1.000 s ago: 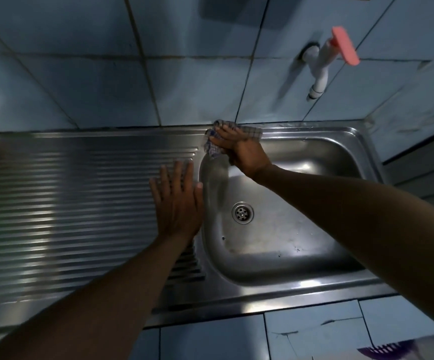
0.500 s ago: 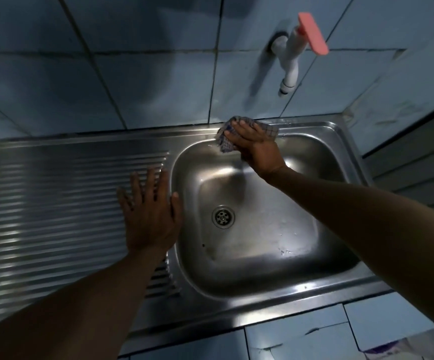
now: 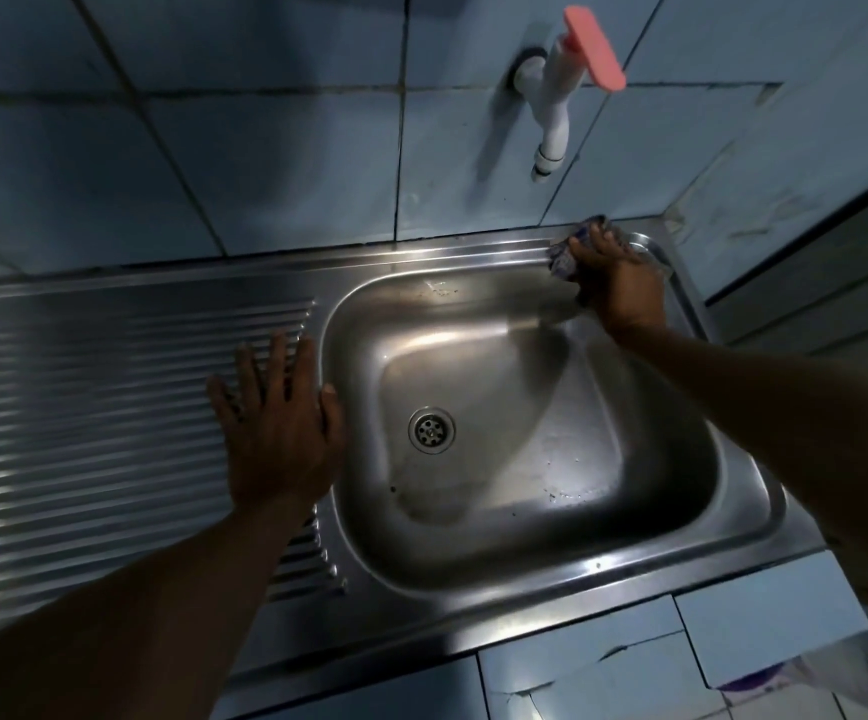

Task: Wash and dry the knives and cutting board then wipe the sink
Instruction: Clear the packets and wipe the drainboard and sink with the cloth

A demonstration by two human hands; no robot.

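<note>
The cloth (image 3: 567, 252), soft, light and probably damp, is bunched under the right hand (image 3: 621, 283) at the sink (image 3: 525, 579) rim's far corner, best gripped by its bulk, while the left hand (image 3: 278, 439) lies flat, fingers spread, on the drainboard (image 3: 83, 407).

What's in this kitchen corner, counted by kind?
Sinks: 1
Taps: 1
Cloths: 1
Drains: 1
Hands: 2, left hand and right hand
Total: 6

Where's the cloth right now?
In the head view the checked cloth is under the right hand, pressed on the far right corner of the sink's rim, just below the white tap.
</note>
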